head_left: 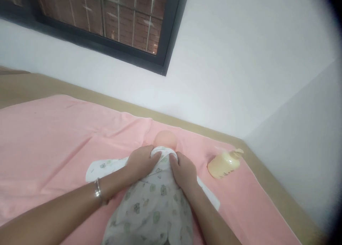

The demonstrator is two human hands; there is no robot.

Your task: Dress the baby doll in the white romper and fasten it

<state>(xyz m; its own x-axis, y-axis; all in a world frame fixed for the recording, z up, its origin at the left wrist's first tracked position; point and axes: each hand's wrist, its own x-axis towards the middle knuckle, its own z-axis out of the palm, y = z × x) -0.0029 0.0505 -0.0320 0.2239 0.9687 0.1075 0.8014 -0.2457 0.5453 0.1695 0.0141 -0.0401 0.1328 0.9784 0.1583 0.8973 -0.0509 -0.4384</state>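
Note:
A baby doll (166, 140) lies on a pink sheet (53, 138), its bare head pointing away from me. It wears a white garment (152, 202) printed with small green patterns. My left hand (141, 163) grips the garment's collar at the doll's left shoulder, fingers curled into the fabric. My right hand (184, 172) holds the collar on the other side, fingers closed on the cloth. A silver bangle (97, 191) sits on my left wrist.
A pale yellow pump bottle (223, 163) lies on its side on the sheet, right of the doll. The bed's tan edge (267, 173) meets white walls at the corner. A dark-framed window (112, 27) with bars is up left.

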